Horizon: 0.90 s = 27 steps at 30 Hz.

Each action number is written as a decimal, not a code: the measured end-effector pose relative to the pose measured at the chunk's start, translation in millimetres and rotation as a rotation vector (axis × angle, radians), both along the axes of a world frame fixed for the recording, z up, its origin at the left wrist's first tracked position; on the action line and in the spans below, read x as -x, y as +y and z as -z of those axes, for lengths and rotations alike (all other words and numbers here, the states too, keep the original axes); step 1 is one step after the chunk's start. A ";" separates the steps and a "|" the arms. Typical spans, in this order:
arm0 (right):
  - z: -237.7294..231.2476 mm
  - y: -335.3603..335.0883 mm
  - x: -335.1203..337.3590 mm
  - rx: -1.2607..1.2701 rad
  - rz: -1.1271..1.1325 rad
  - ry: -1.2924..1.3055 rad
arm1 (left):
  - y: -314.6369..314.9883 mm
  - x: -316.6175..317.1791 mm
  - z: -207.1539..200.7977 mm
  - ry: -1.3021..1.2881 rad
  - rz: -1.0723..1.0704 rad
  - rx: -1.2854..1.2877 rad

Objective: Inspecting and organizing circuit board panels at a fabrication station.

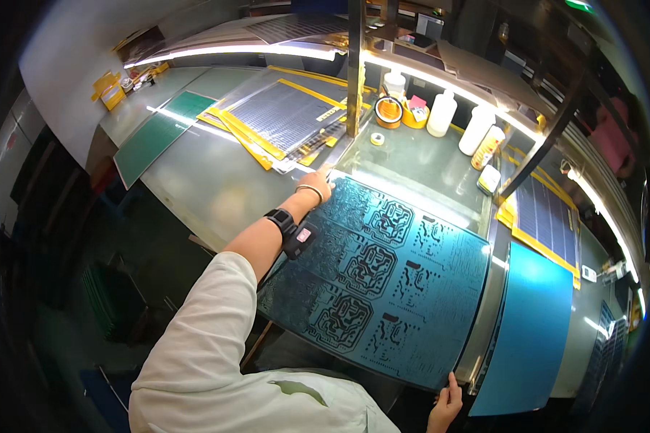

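Note:
A large blue circuit board panel (440,317) with black printed traces lies in front of me, slightly tilted to the view. My left hand (318,185) is closed at its far left corner; the fingertips are partly hidden there. A bracelet and a black watch (282,222) are on that wrist, with a dark device strapped beside them. At the near right corner, my right hand (446,405) pinches the panel's edge, thumb on top. Under the panel's far side is a glass worktop (419,166).
A plain blue sheet (531,328) lies to the right, near yellow-edged films (545,216). White bottles (442,114) and tape rolls (388,112) stand at the back. A metal post (354,68) rises behind my left hand. Further left are more films (282,119) and a green board (159,137).

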State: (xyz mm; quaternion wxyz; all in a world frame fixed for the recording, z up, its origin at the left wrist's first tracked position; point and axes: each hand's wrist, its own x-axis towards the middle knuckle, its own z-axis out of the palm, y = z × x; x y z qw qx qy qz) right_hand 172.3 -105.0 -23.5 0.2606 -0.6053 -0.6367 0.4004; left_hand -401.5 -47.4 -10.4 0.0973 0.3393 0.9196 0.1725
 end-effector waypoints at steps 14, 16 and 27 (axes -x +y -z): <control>-15.3 2.0 8.6 -0.375 -0.246 -0.121 | 13.7 1.5 -0.9 0.328 0.263 0.275; -29.8 4.9 12.0 -0.482 -0.293 -0.227 | 18.4 -10.3 -9.9 0.273 0.290 0.293; -24.9 210.7 97.3 -0.778 -0.727 -0.796 | -1.7 -14.7 20.9 0.533 0.300 0.074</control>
